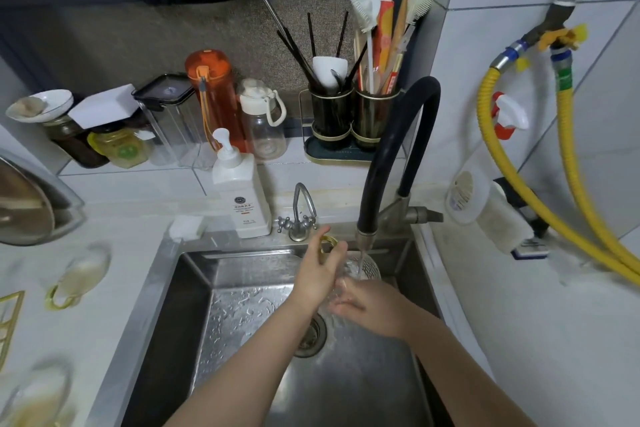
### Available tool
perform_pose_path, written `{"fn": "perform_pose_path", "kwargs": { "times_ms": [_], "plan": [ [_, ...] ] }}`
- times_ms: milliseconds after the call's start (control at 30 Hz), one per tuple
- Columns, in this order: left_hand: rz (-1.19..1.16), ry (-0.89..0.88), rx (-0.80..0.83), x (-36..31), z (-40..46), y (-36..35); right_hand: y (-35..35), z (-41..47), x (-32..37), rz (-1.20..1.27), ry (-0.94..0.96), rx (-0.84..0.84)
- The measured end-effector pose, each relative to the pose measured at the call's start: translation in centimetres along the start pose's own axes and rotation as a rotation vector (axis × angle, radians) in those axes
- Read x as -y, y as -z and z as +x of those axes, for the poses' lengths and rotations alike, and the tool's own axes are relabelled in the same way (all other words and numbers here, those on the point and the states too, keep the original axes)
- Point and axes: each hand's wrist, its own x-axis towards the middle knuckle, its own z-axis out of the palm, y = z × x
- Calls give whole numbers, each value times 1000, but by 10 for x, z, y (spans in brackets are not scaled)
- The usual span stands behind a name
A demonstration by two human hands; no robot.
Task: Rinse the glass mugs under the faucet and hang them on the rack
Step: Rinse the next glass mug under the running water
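A clear glass mug (363,265) with a gold handle (328,242) is held over the steel sink (166,288), right under the black faucet (367,232). Water runs from the spout into it. My left hand (320,272) grips the mug at its handle side. My right hand (372,305) cups the mug from below and the right. Two more glass mugs with gold handles lie on the white counter at the left, one (81,276) beside the sink and one (38,395) at the bottom corner, both blurred. A gold wire rack (8,319) shows at the left edge.
Behind the sink stand a soap pump bottle (240,198), a small tap (301,215), bottles and jars, and a utensil caddy (353,121). A pan lid (24,204) lies at the left. Yellow hoses (568,184) hang on the tiled right wall.
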Motion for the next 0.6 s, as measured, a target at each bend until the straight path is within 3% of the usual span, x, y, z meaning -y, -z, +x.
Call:
{"fn": "perform_pose_path", "kwargs": {
  "times_ms": [67, 300, 433, 600],
  "plan": [
    [-20, 24, 9, -2, 0, 1, 9, -2, -1, -119, 39, 4],
    [-79, 96, 22, -7, 1, 0, 13, 4, 6, -102, 76, 21],
    [-81, 86, 18, -3, 2, -2, 13, 6, 4, -120, 97, -77],
    [-70, 77, 17, 6, 7, 4, 11, 0, 8, -120, 85, 24]
  ]
}}
